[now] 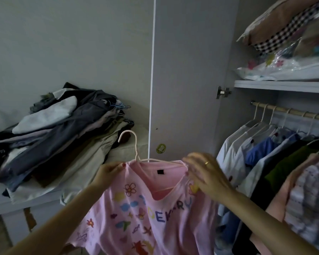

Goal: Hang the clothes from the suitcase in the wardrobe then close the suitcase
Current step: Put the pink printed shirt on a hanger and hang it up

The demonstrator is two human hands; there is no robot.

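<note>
- Pink T-shirt (142,214), on a white hanger (134,144), is pinched at both shoulders by left hand (109,172) and right hand (204,173), near centre.
- Wardrobe (226,126), right: rail (287,111) holds hung shirts.
- Print: only "DE" and "RY" are legible.

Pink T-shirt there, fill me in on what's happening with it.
A person is fitting the pink T-shirt onto a white hanger. The left hand pinches one shoulder and the right hand works the other over the hanger's arm. It is not yet on the wardrobe rail, where other shirts already hang. A pile of clothes lies to the left.
</note>
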